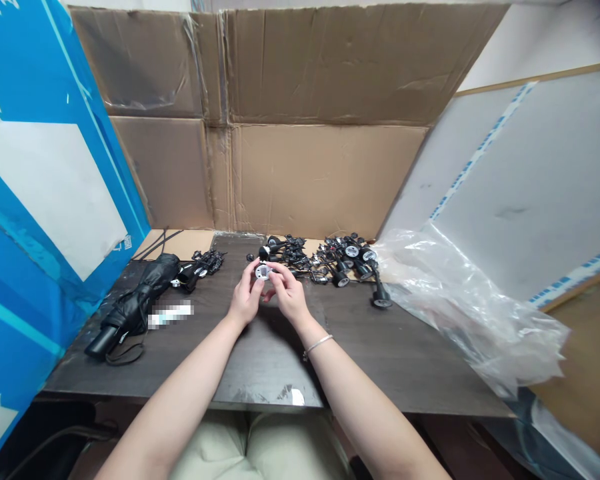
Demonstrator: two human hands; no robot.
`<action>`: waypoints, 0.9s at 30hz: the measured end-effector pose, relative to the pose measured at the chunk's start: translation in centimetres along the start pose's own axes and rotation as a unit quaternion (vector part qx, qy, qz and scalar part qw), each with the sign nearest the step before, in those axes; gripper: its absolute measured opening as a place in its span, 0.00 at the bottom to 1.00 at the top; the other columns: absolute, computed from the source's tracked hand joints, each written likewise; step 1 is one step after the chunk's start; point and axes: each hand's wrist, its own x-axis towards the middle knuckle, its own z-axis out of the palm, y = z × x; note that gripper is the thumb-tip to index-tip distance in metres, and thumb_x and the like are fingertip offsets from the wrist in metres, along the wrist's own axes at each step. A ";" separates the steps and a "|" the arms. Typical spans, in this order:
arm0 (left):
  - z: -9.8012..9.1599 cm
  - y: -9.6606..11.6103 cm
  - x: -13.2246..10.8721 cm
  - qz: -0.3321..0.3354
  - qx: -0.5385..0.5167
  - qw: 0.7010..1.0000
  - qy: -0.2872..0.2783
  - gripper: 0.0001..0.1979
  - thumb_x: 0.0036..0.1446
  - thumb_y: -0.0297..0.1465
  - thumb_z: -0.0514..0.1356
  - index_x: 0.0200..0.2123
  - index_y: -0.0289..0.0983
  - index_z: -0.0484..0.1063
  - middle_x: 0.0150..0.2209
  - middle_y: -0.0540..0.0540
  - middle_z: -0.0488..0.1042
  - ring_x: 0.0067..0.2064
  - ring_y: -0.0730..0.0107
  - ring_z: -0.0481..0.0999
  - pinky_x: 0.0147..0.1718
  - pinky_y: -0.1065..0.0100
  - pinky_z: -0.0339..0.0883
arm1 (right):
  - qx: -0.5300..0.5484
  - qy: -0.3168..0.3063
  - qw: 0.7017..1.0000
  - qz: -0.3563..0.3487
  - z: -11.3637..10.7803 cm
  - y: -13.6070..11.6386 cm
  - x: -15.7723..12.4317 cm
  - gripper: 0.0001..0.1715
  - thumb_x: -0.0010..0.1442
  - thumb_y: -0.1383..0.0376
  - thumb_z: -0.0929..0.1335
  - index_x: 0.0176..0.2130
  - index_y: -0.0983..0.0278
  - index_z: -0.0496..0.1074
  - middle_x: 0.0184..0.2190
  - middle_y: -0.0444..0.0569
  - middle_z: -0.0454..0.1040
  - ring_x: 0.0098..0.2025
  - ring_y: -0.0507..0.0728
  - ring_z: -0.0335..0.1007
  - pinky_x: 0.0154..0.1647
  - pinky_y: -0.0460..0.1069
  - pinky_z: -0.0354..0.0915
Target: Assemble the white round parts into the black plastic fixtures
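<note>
Held up between my two hands is a black part with a round silver-white face (263, 273); the face is turned toward me. My left hand (245, 295) grips its left side with fingers and thumb. From the right, the fingers and thumb of my right hand (289, 295) close on the same part. Just behind my hands lies a pile of similar black parts (290, 251), some with round ends. Another heap of them (347, 257) spreads to the right, several showing silver faces. One black part with a flared round end (381, 297) lies apart at the right.
A folded black umbrella (143, 297) lies at the left of the dark table (380, 367), beside a smaller bunch of black parts (200, 267). Clear plastic sheeting (470, 300) covers the right edge. Cardboard (320, 173) stands along the back, a blue panel (45, 200) at the left.
</note>
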 end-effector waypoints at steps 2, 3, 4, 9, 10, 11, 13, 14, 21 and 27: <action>0.0 -0.1 0.0 0.001 -0.010 1.000 0.002 0.22 0.59 0.40 0.47 0.55 0.38 0.56 0.35 0.46 0.73 0.26 0.75 0.72 0.30 0.71 0.69 | -0.001 -0.003 1.000 0.001 0.0 0.1 0.0 0.17 0.58 0.55 0.61 0.45 0.59 0.66 0.31 0.44 0.75 0.17 0.49 0.68 0.19 0.45 0.66; 0.0 -0.1 0.1 -0.001 -0.016 1.000 0.004 0.21 0.59 0.40 0.46 0.54 0.38 0.56 0.34 0.47 0.73 0.25 0.76 0.72 0.28 0.72 0.69 | -0.003 -0.004 1.000 -0.001 0.0 0.1 0.0 0.17 0.58 0.55 0.61 0.44 0.59 0.67 0.30 0.44 0.75 0.17 0.49 0.68 0.19 0.44 0.66; 0.1 -0.2 0.1 -0.003 -0.023 1.000 0.006 0.21 0.60 0.41 0.46 0.53 0.38 0.57 0.34 0.47 0.72 0.24 0.77 0.71 0.27 0.72 0.68 | -0.004 -0.006 1.000 -0.005 0.0 0.1 0.0 0.17 0.58 0.55 0.61 0.44 0.59 0.67 0.29 0.44 0.75 0.17 0.49 0.68 0.19 0.44 0.66; 0.3 -0.6 0.3 -0.001 -0.055 0.998 0.025 0.20 0.59 0.43 0.45 0.49 0.38 0.59 0.37 0.46 0.69 0.23 0.79 0.70 0.24 0.74 0.68 | 0.016 0.009 1.000 -0.006 0.3 0.0 -0.1 0.16 0.56 0.55 0.64 0.40 0.61 0.71 0.31 0.45 0.74 0.18 0.48 0.68 0.20 0.45 0.67; 0.3 -0.7 0.3 -0.004 -0.061 0.998 0.029 0.20 0.59 0.44 0.45 0.48 0.38 0.59 0.38 0.46 0.68 0.23 0.79 0.70 0.24 0.74 0.68 | 0.024 0.012 1.000 -0.001 0.4 0.0 0.0 0.15 0.55 0.55 0.64 0.39 0.61 0.71 0.33 0.45 0.74 0.18 0.48 0.68 0.21 0.45 0.68; 0.3 -0.8 0.3 -0.008 -0.065 0.997 0.034 0.20 0.59 0.44 0.45 0.48 0.38 0.60 0.38 0.45 0.68 0.23 0.80 0.70 0.23 0.74 0.67 | 0.032 0.014 0.999 0.004 0.5 0.1 0.0 0.15 0.54 0.56 0.65 0.38 0.62 0.72 0.33 0.46 0.74 0.19 0.48 0.68 0.21 0.45 0.68; 0.3 -0.8 0.4 -0.017 -0.072 0.997 0.038 0.21 0.58 0.45 0.46 0.47 0.38 0.60 0.38 0.45 0.67 0.23 0.80 0.70 0.23 0.74 0.67 | 0.046 0.015 0.999 0.013 0.6 0.1 0.1 0.15 0.53 0.56 0.66 0.37 0.62 0.73 0.33 0.46 0.74 0.19 0.48 0.69 0.21 0.45 0.68; 0.3 -0.9 0.4 -0.018 -0.073 0.996 0.039 0.21 0.58 0.45 0.46 0.47 0.38 0.60 0.38 0.45 0.67 0.23 0.80 0.70 0.23 0.74 0.67 | 0.051 0.017 0.998 0.017 0.6 0.1 0.1 0.15 0.53 0.56 0.66 0.37 0.62 0.74 0.32 0.46 0.75 0.19 0.49 0.69 0.22 0.45 0.69; 0.4 -0.9 0.4 -0.010 -0.059 0.997 0.042 0.21 0.58 0.45 0.45 0.48 0.39 0.60 0.38 0.45 0.67 0.24 0.80 0.69 0.25 0.73 0.68 | 0.081 0.039 0.996 0.029 0.7 -0.1 0.3 0.14 0.48 0.57 0.69 0.34 0.62 0.75 0.32 0.46 0.76 0.20 0.49 0.68 0.25 0.47 0.71; 0.2 -0.9 0.4 0.000 -0.044 0.998 0.045 0.20 0.59 0.44 0.46 0.48 0.39 0.61 0.39 0.45 0.68 0.23 0.80 0.70 0.25 0.74 0.68 | 0.081 0.042 0.995 0.031 0.7 -0.1 0.4 0.13 0.48 0.58 0.69 0.33 0.63 0.75 0.32 0.47 0.76 0.20 0.49 0.67 0.24 0.47 0.70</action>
